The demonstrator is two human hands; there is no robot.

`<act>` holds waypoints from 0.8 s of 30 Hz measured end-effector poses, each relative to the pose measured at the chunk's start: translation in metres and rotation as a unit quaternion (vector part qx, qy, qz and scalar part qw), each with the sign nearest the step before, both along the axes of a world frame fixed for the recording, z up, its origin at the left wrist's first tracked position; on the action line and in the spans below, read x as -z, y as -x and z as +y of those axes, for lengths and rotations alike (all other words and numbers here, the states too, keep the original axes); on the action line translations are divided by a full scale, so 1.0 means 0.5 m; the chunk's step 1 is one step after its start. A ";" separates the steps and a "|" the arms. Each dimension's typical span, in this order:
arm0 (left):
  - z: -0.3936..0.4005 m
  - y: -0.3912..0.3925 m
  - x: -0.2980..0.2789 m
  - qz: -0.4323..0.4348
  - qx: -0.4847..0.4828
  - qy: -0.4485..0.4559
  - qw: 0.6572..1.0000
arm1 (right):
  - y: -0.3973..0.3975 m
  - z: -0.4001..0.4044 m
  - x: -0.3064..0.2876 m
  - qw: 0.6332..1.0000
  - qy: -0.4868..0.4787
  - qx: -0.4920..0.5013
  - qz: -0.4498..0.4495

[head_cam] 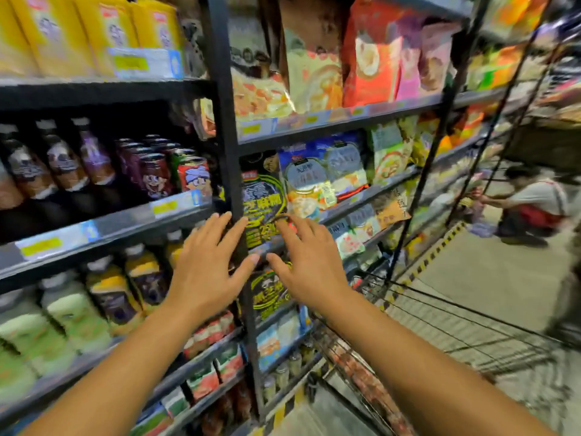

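Observation:
Both of my hands reach toward a shop shelf rack. My left hand [210, 262] is spread with straight fingers in front of the rack's black upright post [231, 171]. My right hand [306, 258] is also spread, its fingertips close to a black bag with yellow-green print [262, 196] standing on the shelf. Whether the fingers touch the bag is unclear. Neither hand holds anything. A second black bag of the same kind [267, 294] sits one shelf lower, partly hidden by my right hand.
Dark bottles [59, 165] and cans [191, 176] fill the left shelf, pale bottles [72, 313] below. Snack bags [327, 177] line the right shelves. A wire shopping cart [440, 328] stands at my lower right. A person [534, 202] crouches down the aisle.

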State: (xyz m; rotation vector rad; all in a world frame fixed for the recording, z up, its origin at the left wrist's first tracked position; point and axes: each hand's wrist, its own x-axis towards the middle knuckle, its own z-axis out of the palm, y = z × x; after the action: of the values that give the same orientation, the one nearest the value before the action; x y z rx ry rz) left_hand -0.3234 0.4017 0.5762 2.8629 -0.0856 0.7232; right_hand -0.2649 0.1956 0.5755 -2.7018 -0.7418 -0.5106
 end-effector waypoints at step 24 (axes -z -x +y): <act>-0.657 -0.543 0.502 0.349 0.242 0.010 0.905 | -0.211 -0.707 0.518 0.865 0.009 0.430 0.259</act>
State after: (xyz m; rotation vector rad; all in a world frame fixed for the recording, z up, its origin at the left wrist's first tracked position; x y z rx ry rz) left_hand -0.0518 0.0730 0.3253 2.7107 -0.6395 -0.3952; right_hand -0.1595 -0.1580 0.3166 -2.8523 0.6396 0.0845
